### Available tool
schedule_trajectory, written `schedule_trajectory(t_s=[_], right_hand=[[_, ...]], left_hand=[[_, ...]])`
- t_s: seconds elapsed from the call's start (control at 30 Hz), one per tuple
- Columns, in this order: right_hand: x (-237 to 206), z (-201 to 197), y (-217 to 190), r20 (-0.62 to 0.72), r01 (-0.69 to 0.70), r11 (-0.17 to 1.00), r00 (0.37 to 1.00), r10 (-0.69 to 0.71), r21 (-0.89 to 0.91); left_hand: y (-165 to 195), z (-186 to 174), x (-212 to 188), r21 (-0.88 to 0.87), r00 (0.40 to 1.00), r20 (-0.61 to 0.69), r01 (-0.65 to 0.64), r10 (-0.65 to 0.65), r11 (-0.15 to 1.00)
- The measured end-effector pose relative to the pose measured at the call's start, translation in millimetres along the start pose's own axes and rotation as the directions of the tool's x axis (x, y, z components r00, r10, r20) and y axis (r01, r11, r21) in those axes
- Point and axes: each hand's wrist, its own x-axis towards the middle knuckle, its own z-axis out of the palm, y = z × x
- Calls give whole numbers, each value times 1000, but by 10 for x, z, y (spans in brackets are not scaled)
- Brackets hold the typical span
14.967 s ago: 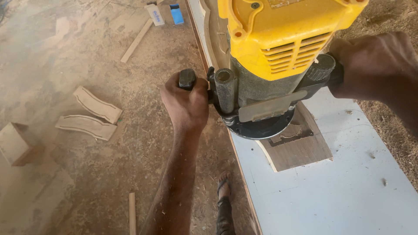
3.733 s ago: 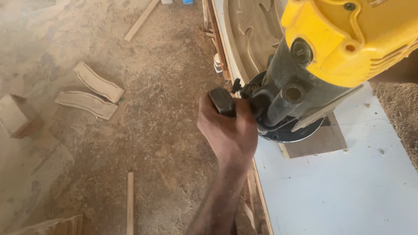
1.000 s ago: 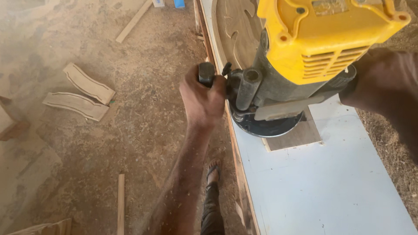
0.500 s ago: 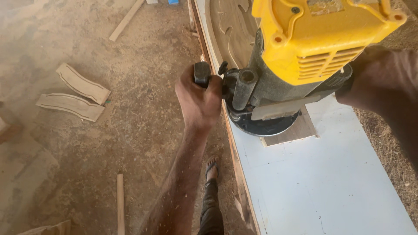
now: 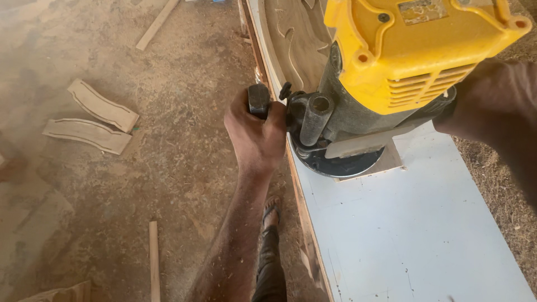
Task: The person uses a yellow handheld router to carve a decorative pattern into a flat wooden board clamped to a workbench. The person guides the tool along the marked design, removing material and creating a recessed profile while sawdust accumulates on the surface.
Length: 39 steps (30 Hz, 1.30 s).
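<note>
A big yellow and grey plunge router [image 5: 391,72] stands with its round black base on a white board [image 5: 403,235]. My left hand [image 5: 254,131] is wrapped around the router's left black handle. My right hand [image 5: 492,103] grips the handle on the far side, which the router body hides. Under and beyond the base lies a carved brown wooden panel [image 5: 293,42] with curved cut-outs. A small square of bare wood [image 5: 389,159] shows at the base's edge.
The dirt floor on the left is covered in sawdust. Two curved wooden offcuts [image 5: 92,117] lie there, with a thin slat [image 5: 154,260] near the bottom and another strip [image 5: 156,25] at the top. My sandalled foot [image 5: 271,212] stands beside the board's edge.
Over the last second the router has slid slightly toward me along the board's left edge, both hands staying on its handles. The view has shifted a little.
</note>
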Motion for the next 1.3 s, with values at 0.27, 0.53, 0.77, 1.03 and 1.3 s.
schedule_trajectory(t_s=[0.27, 0.53, 0.77, 1.03, 1.3], right_hand=[[65, 198, 44, -57, 31, 999, 998, -30, 11], [117, 113, 68, -53, 28, 998, 998, -25, 59], [58, -111, -6, -434, 242, 942, 893, -121, 235], [218, -142, -65, -349, 165, 958, 934, -76, 235], [221, -201, -122, -314, 157, 953, 947, -70, 260]], left_hand=[[-27, 4, -33, -22, 1000, 7, 11, -11, 1000], [23, 43, -50, -46, 999, -4, 46, -46, 998], [12, 79, -78, -69, 999, -45, 8, -11, 998], [-155, 175, -46, -58, 1000, -24, -11, 10, 998], [-59, 206, -92, -80, 999, 12, 41, -40, 996]])
